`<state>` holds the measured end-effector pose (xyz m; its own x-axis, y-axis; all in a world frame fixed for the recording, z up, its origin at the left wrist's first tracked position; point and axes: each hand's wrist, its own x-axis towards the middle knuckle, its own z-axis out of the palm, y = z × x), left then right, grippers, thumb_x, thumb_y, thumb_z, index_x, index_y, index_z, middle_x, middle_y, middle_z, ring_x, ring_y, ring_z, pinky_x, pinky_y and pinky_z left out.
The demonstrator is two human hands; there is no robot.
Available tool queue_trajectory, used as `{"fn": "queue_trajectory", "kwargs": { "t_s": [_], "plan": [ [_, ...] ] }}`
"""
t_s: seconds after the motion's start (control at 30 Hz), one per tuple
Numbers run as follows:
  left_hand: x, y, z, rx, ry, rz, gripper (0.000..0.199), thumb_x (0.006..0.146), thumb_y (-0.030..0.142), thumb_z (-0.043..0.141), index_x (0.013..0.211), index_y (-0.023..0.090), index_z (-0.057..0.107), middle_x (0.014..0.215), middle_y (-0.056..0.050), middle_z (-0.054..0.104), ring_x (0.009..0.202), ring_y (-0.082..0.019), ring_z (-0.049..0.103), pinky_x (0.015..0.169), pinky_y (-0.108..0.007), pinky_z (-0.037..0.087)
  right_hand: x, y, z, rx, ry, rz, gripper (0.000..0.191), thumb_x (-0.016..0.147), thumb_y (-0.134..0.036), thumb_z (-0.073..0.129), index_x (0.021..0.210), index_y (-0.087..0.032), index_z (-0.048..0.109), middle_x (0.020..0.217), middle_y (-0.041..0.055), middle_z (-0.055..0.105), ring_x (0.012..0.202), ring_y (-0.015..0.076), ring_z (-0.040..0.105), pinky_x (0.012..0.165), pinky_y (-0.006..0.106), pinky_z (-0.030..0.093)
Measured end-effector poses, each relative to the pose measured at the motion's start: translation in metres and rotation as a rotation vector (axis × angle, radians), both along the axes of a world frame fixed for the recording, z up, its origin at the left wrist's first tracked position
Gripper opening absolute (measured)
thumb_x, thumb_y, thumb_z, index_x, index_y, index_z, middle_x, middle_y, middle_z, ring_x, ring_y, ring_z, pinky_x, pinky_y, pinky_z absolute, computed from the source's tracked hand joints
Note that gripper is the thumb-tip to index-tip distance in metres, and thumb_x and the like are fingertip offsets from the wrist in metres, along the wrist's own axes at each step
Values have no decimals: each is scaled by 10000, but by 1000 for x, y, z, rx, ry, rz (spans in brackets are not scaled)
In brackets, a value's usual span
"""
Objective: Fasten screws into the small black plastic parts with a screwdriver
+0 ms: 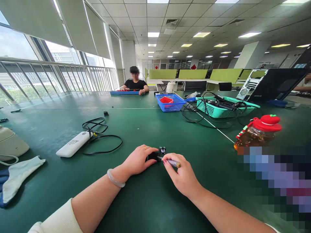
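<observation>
My left hand (139,159) rests on the green table with its fingers and thumb closed around a small black part (152,156). In my right hand (182,176) is a screwdriver (174,163) with a translucent, purplish handle. Its thin shaft points left, and the tip meets or almost meets the black part; exact contact is too small to make out. Just beyond my fingertips lies another small black piece (162,149) with shiny bits. My left palm and fingers cover much of the held part.
A white power strip (74,144) with a looped black cord lies to the left, near a glove (20,179). Ahead are a blue basket (170,106) and a green basket (218,112) of cables. A red-lidded jar (259,136) stands right. A person (135,84) sits at the far end.
</observation>
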<state>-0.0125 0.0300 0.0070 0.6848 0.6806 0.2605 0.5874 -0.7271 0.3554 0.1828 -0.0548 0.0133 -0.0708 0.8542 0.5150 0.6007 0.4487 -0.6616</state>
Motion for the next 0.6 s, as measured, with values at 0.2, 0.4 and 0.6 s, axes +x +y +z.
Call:
{"fn": "queue_trajectory", "kwargs": {
  "t_s": [0.2,0.4,0.6],
  "plan": [
    [1,0,1,37,-91,19,338,959,334,493,1282,254,550,1229,-52,661,1107,-220,592,1003,-391,464,6,-1,1,126,110,0,161,937,-295,481,885,-237,622,795,20,662,776,179,614,745,302,485],
    [-1,6,-8,112,-42,256,397,977,248,380,1349,276,514,1197,-79,611,1062,-237,570,978,-431,455,18,15,-2,0,213,-152,218,914,-391,495,890,-220,629,821,40,650,752,189,606,682,303,481],
    [-2,6,-9,120,142,378,349,966,314,408,1235,303,631,1077,-88,619,1037,-282,554,945,-494,431,26,32,-13,-209,358,-204,386,903,-524,435,922,-202,646,760,34,618,654,171,571,531,265,421]
  ]
}}
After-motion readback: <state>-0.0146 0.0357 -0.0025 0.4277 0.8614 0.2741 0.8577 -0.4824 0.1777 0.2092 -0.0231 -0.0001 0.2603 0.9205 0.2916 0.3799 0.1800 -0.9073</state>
